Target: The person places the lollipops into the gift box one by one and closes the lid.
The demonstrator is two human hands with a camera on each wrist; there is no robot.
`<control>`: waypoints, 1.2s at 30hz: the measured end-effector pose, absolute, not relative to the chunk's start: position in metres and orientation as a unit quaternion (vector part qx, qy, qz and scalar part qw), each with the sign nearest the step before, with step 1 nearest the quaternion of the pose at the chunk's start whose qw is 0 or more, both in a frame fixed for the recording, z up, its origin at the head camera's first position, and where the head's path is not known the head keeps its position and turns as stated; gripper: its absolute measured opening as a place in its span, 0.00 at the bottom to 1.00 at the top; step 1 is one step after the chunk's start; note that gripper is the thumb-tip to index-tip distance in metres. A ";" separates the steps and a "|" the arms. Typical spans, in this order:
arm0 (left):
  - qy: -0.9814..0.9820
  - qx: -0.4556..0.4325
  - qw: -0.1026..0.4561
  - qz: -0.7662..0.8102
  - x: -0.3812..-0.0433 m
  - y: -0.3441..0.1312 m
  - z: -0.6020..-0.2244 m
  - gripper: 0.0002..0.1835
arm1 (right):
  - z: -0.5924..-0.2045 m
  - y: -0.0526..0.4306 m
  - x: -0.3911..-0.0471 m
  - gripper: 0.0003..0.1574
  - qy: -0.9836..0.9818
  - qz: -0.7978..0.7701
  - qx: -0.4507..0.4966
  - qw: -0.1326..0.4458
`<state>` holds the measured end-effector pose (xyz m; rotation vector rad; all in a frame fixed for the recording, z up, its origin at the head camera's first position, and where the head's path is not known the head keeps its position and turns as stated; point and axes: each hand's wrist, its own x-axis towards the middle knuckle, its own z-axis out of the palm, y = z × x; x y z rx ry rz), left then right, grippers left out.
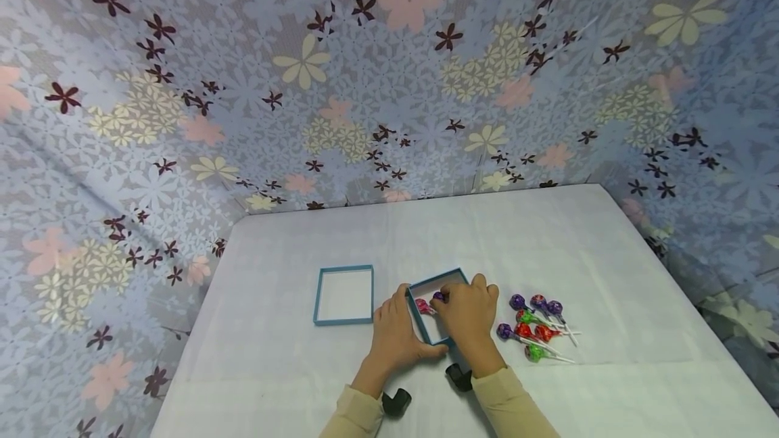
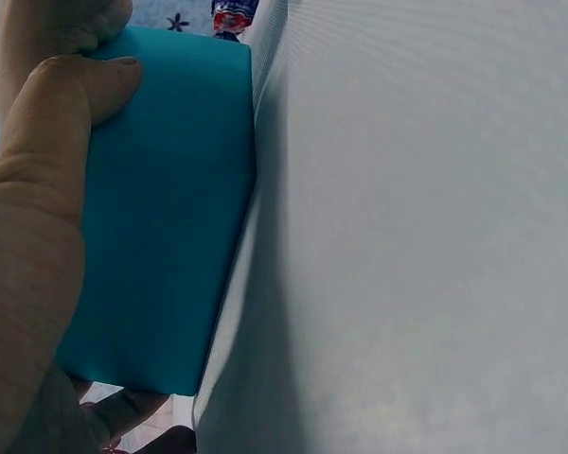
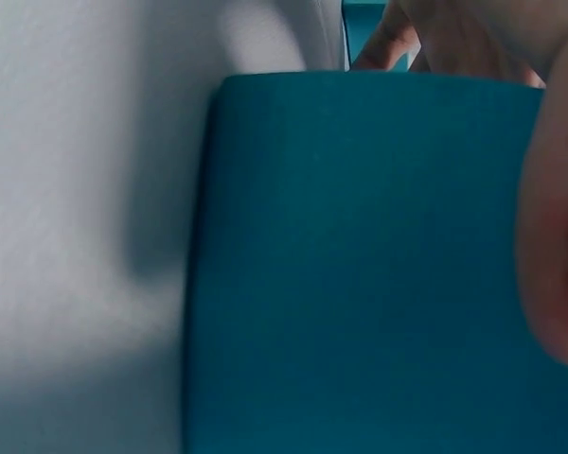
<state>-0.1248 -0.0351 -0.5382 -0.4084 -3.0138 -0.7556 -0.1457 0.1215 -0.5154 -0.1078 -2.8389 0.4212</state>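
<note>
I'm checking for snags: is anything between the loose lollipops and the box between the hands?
The right hand, over the right side of the box, lies between it and the loose lollipops; nothing else visible does.

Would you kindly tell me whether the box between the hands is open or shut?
The box is open: its top is uncovered, a pink lollipop shows inside, and the right hand reaches in.

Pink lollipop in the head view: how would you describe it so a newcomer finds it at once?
On the white table, find the blue box between the left hand and right hand. Inside, toward the left hand, lies the pink lollipop. Its pink head distinguishes it from the purple lollipop at the right hand's fingertips.
</note>
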 end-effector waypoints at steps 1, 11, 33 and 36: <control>-0.963 -0.129 0.001 -0.237 -0.125 -0.035 -0.539 0.74 | -0.516 0.122 -0.146 0.15 -0.979 0.147 -0.037 0.134; -0.963 -0.128 0.009 -0.236 -0.128 -0.035 -0.540 0.74 | -0.514 0.122 -0.148 0.18 -0.979 0.148 -0.035 0.133; -0.961 -0.131 0.013 -0.244 -0.122 -0.035 -0.537 0.73 | -0.504 0.132 -0.139 0.22 -0.963 0.228 -0.025 0.139; -0.960 -0.133 0.011 -0.246 -0.123 -0.035 -0.536 0.74 | -0.500 0.133 -0.139 0.21 -0.962 0.231 -0.020 0.145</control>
